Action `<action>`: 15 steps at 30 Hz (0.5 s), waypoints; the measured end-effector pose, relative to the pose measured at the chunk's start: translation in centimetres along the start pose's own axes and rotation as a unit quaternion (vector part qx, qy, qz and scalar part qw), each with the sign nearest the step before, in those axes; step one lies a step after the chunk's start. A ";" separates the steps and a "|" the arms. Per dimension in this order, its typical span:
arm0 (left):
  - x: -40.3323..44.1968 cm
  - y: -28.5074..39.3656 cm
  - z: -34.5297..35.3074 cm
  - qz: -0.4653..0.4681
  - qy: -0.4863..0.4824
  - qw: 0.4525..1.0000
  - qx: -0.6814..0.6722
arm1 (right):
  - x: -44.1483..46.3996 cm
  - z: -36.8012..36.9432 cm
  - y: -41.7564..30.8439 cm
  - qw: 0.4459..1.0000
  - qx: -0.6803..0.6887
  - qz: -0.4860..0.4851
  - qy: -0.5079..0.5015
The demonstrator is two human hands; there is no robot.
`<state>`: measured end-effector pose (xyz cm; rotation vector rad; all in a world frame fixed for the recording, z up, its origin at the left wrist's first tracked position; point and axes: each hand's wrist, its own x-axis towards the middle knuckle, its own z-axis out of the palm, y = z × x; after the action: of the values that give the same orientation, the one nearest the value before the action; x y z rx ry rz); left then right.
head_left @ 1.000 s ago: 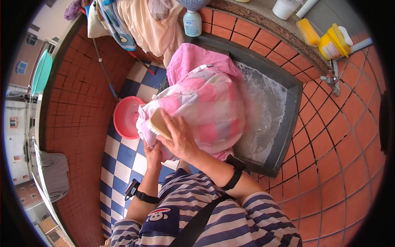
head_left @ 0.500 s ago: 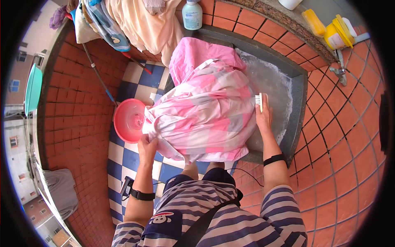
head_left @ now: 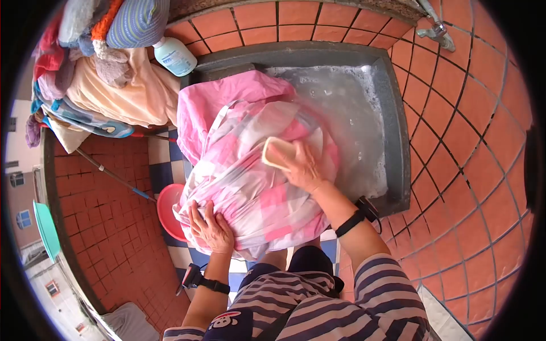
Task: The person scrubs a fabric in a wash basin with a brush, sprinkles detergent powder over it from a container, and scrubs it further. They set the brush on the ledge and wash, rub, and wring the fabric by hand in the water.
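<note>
One brush (head_left: 277,153) lay roughly crosswise over the cloth (head_left: 242,170), gripped in the right hand (head_left: 304,170); the left hand (head_left: 212,231) (open) rested on the cloth's near-left part.

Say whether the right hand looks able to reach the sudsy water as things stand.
Probably yes: the right hand, though holding a brush, is at the checked cloth, and the sudsy water lies uncovered beyond the cloth's edge, with nothing seen between.
</note>
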<state>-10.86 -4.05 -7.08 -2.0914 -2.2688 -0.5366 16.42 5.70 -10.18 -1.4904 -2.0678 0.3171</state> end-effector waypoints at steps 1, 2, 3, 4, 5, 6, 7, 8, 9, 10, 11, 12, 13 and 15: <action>0.1 -0.1 -0.1 0.013 0.004 1.000 -0.003 | -0.9 -0.9 5.0 0.987 -0.121 0.107 -0.007; 0.2 0.0 -0.2 0.022 0.004 1.000 0.006 | -3.4 -0.5 10.5 0.968 -0.112 0.223 -0.026; 0.1 -0.1 -0.2 0.034 0.011 0.999 0.006 | -5.3 -0.3 14.1 0.965 -0.085 0.247 -0.025; 0.3 0.0 -0.1 0.046 0.019 0.999 0.004 | -6.2 -0.5 16.1 0.961 -0.062 0.269 -0.022; 0.5 0.2 -0.1 0.041 0.019 0.999 0.009 | -4.8 -0.7 13.8 0.959 -0.045 0.278 0.021; 0.4 0.4 -0.2 0.034 0.015 0.999 0.014 | -2.4 -1.3 8.8 0.955 -0.030 0.287 0.060; 0.2 0.1 0.0 0.036 0.010 0.999 0.024 | -0.1 -2.6 2.5 0.958 0.038 0.285 0.025; 0.1 -0.1 0.2 0.037 0.011 0.999 0.020 | 0.7 -1.8 -2.7 0.979 0.123 0.153 0.052; 0.0 -0.4 0.4 0.041 0.016 0.999 0.012 | 0.7 -0.6 -7.2 0.985 0.168 0.021 0.019; 0.0 -0.4 0.6 0.042 0.022 0.999 0.004 | 0.2 0.4 -10.6 0.974 0.208 -0.091 -0.010; 0.3 0.0 0.2 0.034 0.005 0.999 -0.007 | 0.1 0.5 -9.8 0.974 0.208 -0.089 -0.006; 0.4 0.0 0.2 0.037 0.004 0.999 -0.006 | -0.2 0.9 -8.3 0.979 0.172 -0.113 0.012; 0.4 -0.1 0.3 0.048 0.010 0.999 0.012 | -0.8 1.5 -6.2 0.981 0.136 -0.138 0.027; 0.1 -0.3 0.4 0.054 0.010 0.998 0.030 | -1.9 1.0 3.3 0.999 -0.010 -0.028 -0.013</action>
<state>-11.10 -3.89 -7.50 -2.1535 -2.1196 -0.4760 18.84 5.23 -13.20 -1.4452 -2.1349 0.2977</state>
